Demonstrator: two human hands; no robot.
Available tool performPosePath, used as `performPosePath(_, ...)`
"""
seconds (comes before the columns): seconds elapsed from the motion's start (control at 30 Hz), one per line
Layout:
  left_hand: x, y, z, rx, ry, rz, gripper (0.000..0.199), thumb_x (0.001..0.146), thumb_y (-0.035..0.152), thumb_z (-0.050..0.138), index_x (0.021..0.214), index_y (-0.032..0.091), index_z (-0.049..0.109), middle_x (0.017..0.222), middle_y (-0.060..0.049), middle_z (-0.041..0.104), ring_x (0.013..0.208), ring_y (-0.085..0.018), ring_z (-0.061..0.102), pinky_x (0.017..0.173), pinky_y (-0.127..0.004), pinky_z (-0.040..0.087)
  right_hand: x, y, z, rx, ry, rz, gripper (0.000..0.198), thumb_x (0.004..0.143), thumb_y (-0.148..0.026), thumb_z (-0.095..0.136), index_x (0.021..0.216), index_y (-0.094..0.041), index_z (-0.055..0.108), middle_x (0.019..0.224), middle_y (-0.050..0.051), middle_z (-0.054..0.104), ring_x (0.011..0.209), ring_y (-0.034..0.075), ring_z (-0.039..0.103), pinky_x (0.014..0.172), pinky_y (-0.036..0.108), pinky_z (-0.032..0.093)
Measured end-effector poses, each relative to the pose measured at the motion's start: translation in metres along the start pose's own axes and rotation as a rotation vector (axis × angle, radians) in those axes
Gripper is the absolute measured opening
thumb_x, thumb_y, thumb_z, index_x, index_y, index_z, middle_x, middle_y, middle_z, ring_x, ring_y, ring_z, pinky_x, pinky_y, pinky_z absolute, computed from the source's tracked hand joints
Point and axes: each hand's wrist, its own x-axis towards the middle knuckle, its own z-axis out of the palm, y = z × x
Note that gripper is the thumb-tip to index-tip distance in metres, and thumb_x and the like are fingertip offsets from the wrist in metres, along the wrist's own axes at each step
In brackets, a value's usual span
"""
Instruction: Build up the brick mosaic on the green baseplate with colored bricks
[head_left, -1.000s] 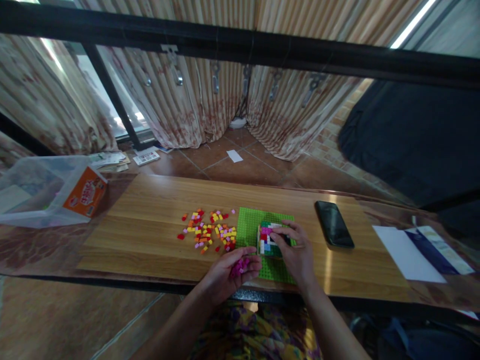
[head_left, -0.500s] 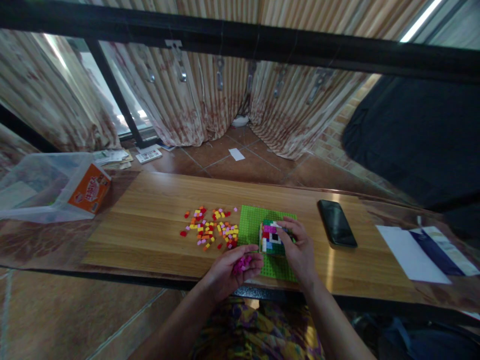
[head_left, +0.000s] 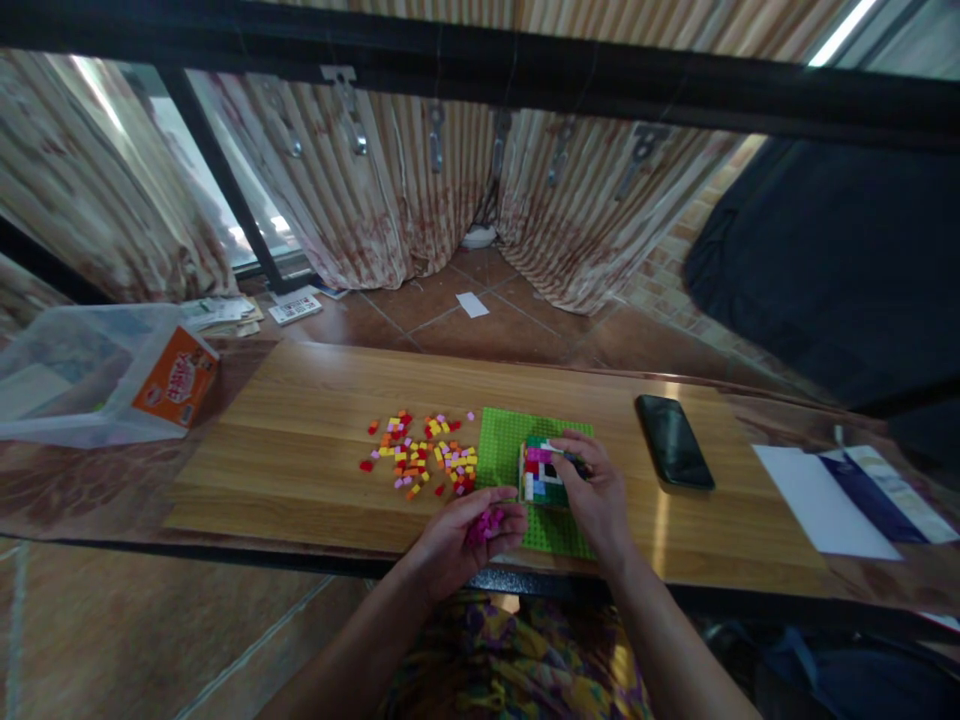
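Note:
A green baseplate (head_left: 496,440) lies on the wooden board, and on it stands a block of stacked toy bricks (head_left: 534,487) in red, white, blue, green and magenta. My left hand (head_left: 461,535) is palm up at the plate's near left edge, its curled fingers cupping several small magenta bricks (head_left: 486,525). Over the right side of the stacked bricks, my right hand (head_left: 596,490) has its thumb and fingertips together at the top, touching the build near the magenta bricks. Whatever is between those fingertips is hidden.
Loose red, orange, yellow and pink bricks (head_left: 420,455) are scattered left of the baseplate. A black phone (head_left: 675,442) lies to the right, with papers (head_left: 825,500) beyond it. At the far left a clear plastic bin (head_left: 90,370) lies beside the wooden board (head_left: 300,440).
The camera view has shifted slightly. Both hands stay in nearly the same places, with the right fingertips lowered a little on the stacked bricks.

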Motion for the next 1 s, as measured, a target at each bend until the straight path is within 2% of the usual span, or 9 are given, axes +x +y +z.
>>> performPosePath(0.17, 0.003, -0.003, -0.004, -0.034, -0.02, 0.019, 0.031, 0.088, 0.032, 0.046, 0.103, 0.01, 0.061, 0.093, -0.013, 0.069, 0.081, -0.017, 0.065, 0.084, -0.032, 0.047, 0.0, -0.004, -0.004, -0.116, 0.003, -0.078, 0.019, 0.078, -0.032, 0.057, 0.09, -0.021, 0.068, 0.11, 0.008, 0.058, 0.103, 0.022, 0.055, 0.089, 0.042, 0.043)
performPosePath(0.3, 0.004, -0.004, -0.008, -0.068, -0.057, 0.015, 0.039, 0.089, 0.039, 0.041, 0.105, 0.009, 0.06, 0.102, -0.016, 0.067, 0.091, -0.02, 0.064, 0.089, -0.035, 0.043, -0.016, -0.026, -0.008, -0.322, 0.076, -0.274, 0.016, 0.081, -0.029, 0.056, 0.092, -0.025, 0.066, 0.113, 0.007, 0.055, 0.109, 0.023, 0.05, 0.093, 0.044, 0.039)
performPosePath(0.37, 0.005, -0.004, -0.008, -0.087, -0.073, 0.006, 0.04, 0.09, 0.04, 0.039, 0.105, 0.009, 0.061, 0.101, -0.015, 0.067, 0.092, -0.02, 0.063, 0.089, -0.035, 0.042, -0.028, -0.039, -0.006, -0.368, -0.041, -0.388, 0.016, 0.084, -0.025, 0.053, 0.094, -0.026, 0.066, 0.112, 0.006, 0.057, 0.107, 0.022, 0.051, 0.092, 0.043, 0.04)
performPosePath(0.5, 0.004, -0.003, -0.005, -0.124, -0.115, 0.024, 0.043, 0.092, 0.039, 0.034, 0.102, 0.009, 0.063, 0.093, -0.011, 0.067, 0.085, -0.016, 0.063, 0.086, -0.031, 0.043, -0.047, -0.056, 0.001, -0.462, -0.41, -0.552, 0.02, 0.085, -0.019, 0.051, 0.095, -0.027, 0.066, 0.107, 0.006, 0.061, 0.101, 0.022, 0.052, 0.086, 0.041, 0.043)
performPosePath(0.57, 0.004, -0.002, -0.004, -0.113, -0.143, 0.018, 0.044, 0.092, 0.039, 0.033, 0.104, 0.009, 0.063, 0.092, -0.012, 0.067, 0.083, -0.016, 0.062, 0.083, -0.03, 0.044, -0.051, -0.061, 0.004, -0.52, -0.454, -0.568, 0.019, 0.085, -0.019, 0.051, 0.093, -0.026, 0.066, 0.106, 0.006, 0.061, 0.1, 0.023, 0.052, 0.084, 0.041, 0.042)
performPosePath(0.73, 0.004, -0.001, -0.003, -0.122, -0.152, 0.001, 0.042, 0.091, 0.039, 0.036, 0.098, 0.01, 0.066, 0.082, -0.01, 0.067, 0.077, -0.015, 0.061, 0.082, -0.029, 0.044, -0.051, -0.06, 0.01, -0.576, -0.445, -0.569, 0.015, 0.085, -0.021, 0.052, 0.088, -0.025, 0.066, 0.1, 0.004, 0.063, 0.096, 0.022, 0.052, 0.083, 0.041, 0.04)
performPosePath(0.87, 0.005, -0.002, -0.007, -0.12, -0.145, -0.005, 0.042, 0.091, 0.039, 0.035, 0.1, 0.01, 0.064, 0.089, -0.011, 0.067, 0.082, -0.015, 0.061, 0.085, -0.029, 0.043, -0.051, -0.055, 0.01, -0.513, -0.426, -0.558, 0.015, 0.086, -0.022, 0.053, 0.089, -0.026, 0.067, 0.099, 0.003, 0.064, 0.095, 0.021, 0.052, 0.082, 0.039, 0.041)
performPosePath(1.0, 0.005, -0.002, -0.01, -0.088, -0.131, -0.026, 0.042, 0.091, 0.041, 0.036, 0.107, 0.01, 0.06, 0.099, -0.013, 0.066, 0.091, -0.018, 0.062, 0.09, -0.034, 0.041, -0.047, -0.047, 0.0, -0.427, -0.289, -0.485, 0.016, 0.086, -0.025, 0.053, 0.092, -0.026, 0.068, 0.095, 0.004, 0.065, 0.091, 0.02, 0.056, 0.078, 0.037, 0.045)
